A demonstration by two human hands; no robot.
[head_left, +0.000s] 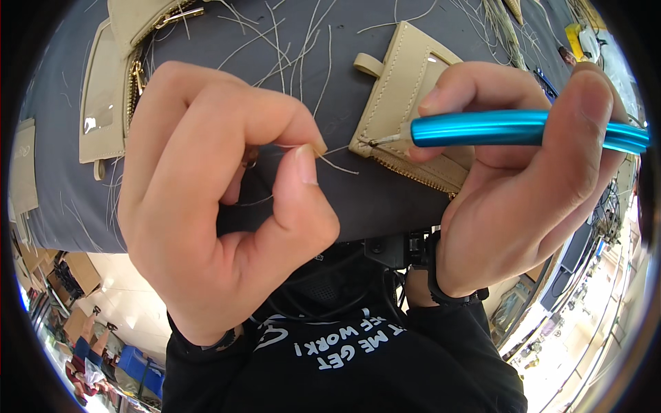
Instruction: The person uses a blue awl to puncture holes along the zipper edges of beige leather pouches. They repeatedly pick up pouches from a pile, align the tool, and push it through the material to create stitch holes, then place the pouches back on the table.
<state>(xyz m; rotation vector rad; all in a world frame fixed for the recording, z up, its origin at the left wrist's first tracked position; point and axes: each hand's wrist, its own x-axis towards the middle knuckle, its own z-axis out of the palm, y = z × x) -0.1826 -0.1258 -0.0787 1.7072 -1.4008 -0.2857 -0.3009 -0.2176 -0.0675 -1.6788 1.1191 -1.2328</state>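
My left hand (213, 199) pinches a pale thread (337, 166) between thumb and forefinger, with a small metallic item (250, 158) partly hidden among the curled fingers. My right hand (523, 186) grips a shiny blue tool (482, 128), whose thin metal tip (375, 142) rests at the stitched corner of a beige zippered card holder (392, 89). The thread stretches from my left fingers toward that corner. The card holder lies angled on the dark work surface (358, 206), a small tab at its upper left edge and a clear window partly behind my right fingers.
More beige holders (103, 89) with zips and windows lie at upper left, among loose threads (282, 48). A bundle of threads and small tools (544, 82) sit at upper right. Beyond the table's edge are cardboard boxes (79, 272), a blue bin (138, 365) and another person (89, 372).
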